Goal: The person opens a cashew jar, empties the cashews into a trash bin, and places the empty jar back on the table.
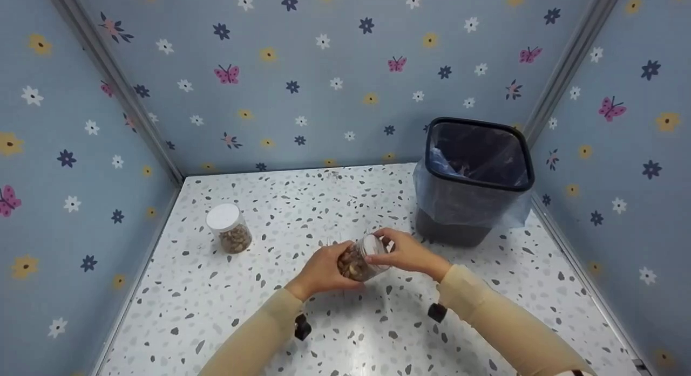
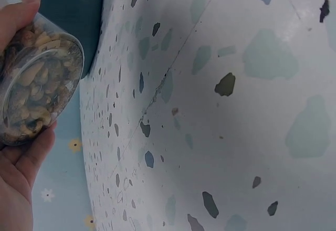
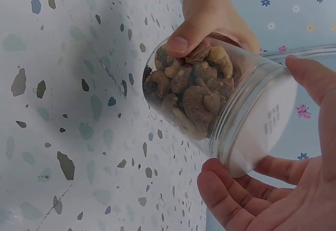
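Observation:
A clear round jar (image 1: 353, 262) is tilted above the table, holding brown, wrinkled, curled pieces (image 3: 202, 97) that look like dried mushrooms or nuts. Its white lid (image 3: 265, 128), faintly printed, faces right. My left hand (image 1: 324, 269) grips the jar's body, thumb on one side and fingers on the other; the left wrist view shows the jar's base (image 2: 39, 86). Around the lid's edge, my right hand (image 1: 408, 252) holds with thumb and fingertips. Behind the right thumb runs a clear plastic edge (image 3: 310, 51); I cannot tell what it belongs to.
A second clear jar (image 1: 235, 238) with a white lid and brown contents stands upright at the left. At the back right is a dark bin (image 1: 456, 230) lined with a translucent bluish bag. Flowered walls enclose the speckled table (image 1: 302, 203) at the back and both sides.

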